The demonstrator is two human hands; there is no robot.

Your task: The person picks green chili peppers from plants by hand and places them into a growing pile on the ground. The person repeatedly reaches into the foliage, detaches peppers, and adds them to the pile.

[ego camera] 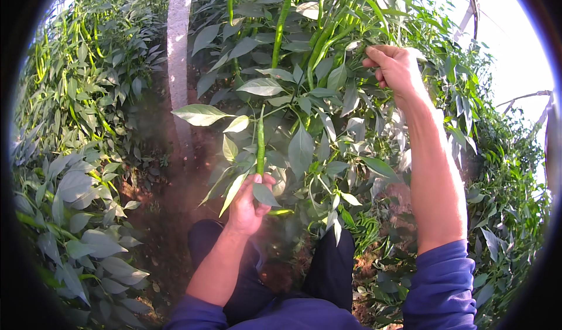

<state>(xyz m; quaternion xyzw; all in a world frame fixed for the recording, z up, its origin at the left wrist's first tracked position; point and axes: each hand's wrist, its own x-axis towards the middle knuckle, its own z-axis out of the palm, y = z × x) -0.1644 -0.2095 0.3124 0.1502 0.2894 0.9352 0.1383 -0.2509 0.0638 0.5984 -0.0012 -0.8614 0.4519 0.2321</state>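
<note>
My left hand [248, 207] is low in the middle of the view, fingers curled round the lower end of a long green chili pepper [261, 148] that points upward. A leaf [264, 195] covers part of those fingers. A second green pepper [281, 212] sticks out sideways beside the same hand; whether it is gripped I cannot tell. Higher up at the right, my right hand [393, 66] reaches into the pepper plant [300, 148], thumb and forefinger pinched on its foliage [358, 60]. What exactly lies between those fingertips is hidden. Several long peppers [322, 44] hang just left of it.
A pale post [178, 53] rises left of the plant. Another dense row of pepper plants [83, 93] grows at the left, across brown soil [180, 189]. Near my dark-trousered knee [331, 264], a heap of picked green peppers [366, 232] lies low among leaves.
</note>
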